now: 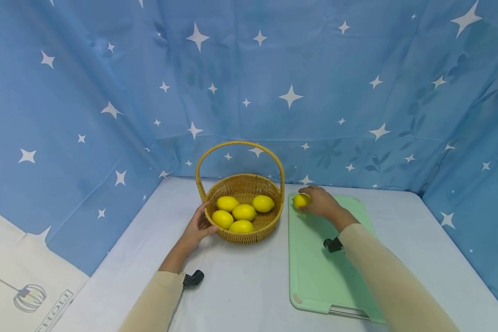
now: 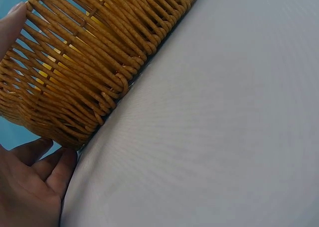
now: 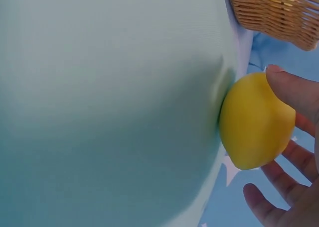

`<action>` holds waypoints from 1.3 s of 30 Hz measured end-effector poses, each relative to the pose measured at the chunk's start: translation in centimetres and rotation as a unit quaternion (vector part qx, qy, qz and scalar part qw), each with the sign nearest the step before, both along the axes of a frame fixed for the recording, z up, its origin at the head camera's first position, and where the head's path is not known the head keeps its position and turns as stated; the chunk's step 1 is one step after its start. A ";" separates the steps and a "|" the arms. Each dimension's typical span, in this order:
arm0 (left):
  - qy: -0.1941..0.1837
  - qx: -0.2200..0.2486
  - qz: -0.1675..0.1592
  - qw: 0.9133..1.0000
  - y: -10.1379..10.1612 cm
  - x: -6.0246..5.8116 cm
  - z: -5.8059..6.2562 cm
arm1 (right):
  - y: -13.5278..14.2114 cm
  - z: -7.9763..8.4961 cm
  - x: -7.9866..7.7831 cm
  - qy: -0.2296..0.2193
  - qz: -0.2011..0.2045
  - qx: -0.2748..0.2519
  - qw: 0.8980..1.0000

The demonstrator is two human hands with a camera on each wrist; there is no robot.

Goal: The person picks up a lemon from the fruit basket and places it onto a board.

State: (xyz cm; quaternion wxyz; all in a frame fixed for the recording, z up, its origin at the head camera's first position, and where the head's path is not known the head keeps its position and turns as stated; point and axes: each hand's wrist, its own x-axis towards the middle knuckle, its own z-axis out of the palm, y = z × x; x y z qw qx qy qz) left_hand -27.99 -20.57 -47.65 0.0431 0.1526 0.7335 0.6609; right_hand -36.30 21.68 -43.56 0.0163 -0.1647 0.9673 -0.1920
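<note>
A yellow lemon (image 1: 301,201) is held between the thumb and fingers of my right hand (image 1: 321,203), over the far left corner of the green cutting board (image 1: 315,258). In the right wrist view the lemon (image 3: 256,121) sits right at the board's surface. My left hand (image 1: 196,228) grips the left side of a round wicker basket (image 1: 249,237) with a tall handle. The left wrist view shows the thumb up at the basket's rim and the fingers (image 2: 60,170) bent against its lower side. Several lemons (image 1: 244,212) lie inside the basket.
The basket and board stand side by side on a white-covered table (image 1: 232,286), with a narrow gap between them. A blue curtain (image 1: 249,92) with white stars hangs behind and along the sides. A small black camera (image 1: 194,278) is strapped at each wrist.
</note>
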 end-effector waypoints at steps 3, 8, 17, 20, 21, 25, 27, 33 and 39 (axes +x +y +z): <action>0.002 0.001 -0.004 1.000 -0.1 0.0 0.1 | 0.1 0.4 0.5 0.009 0.005 0.004 1.000; 0.004 -0.003 -0.007 1.000 -0.1 0.0 0.4 | 0.3 1.1 1.5 0.042 0.017 0.020 0.999; 0.006 -0.011 -0.003 1.000 -0.1 -0.3 0.8 | -0.3 2.3 3.3 0.098 0.074 0.014 0.992; 0.005 -0.013 0.000 1.000 -0.2 -0.7 0.4 | -1.0 2.6 3.8 0.103 0.094 0.014 0.990; 0.004 -0.012 0.001 1.000 -0.2 -0.9 0.1 | -1.2 2.7 4.0 0.105 0.102 0.017 0.989; 0.005 -0.009 0.005 1.000 -0.5 -1.8 -1.4 | -2.4 3.2 4.9 0.111 0.133 0.019 0.985; 0.006 -0.009 0.009 1.000 -0.6 -2.0 -2.1 | -3.0 3.4 5.3 0.116 0.149 0.021 0.982; 0.019 -0.009 0.016 1.000 -0.7 -1.8 -2.6 | -5.1 4.3 5.9 0.118 0.175 0.006 0.978; 0.016 -0.007 0.013 1.000 -0.6 -1.5 -2.8 | -7.4 4.2 6.0 0.082 0.191 0.004 0.978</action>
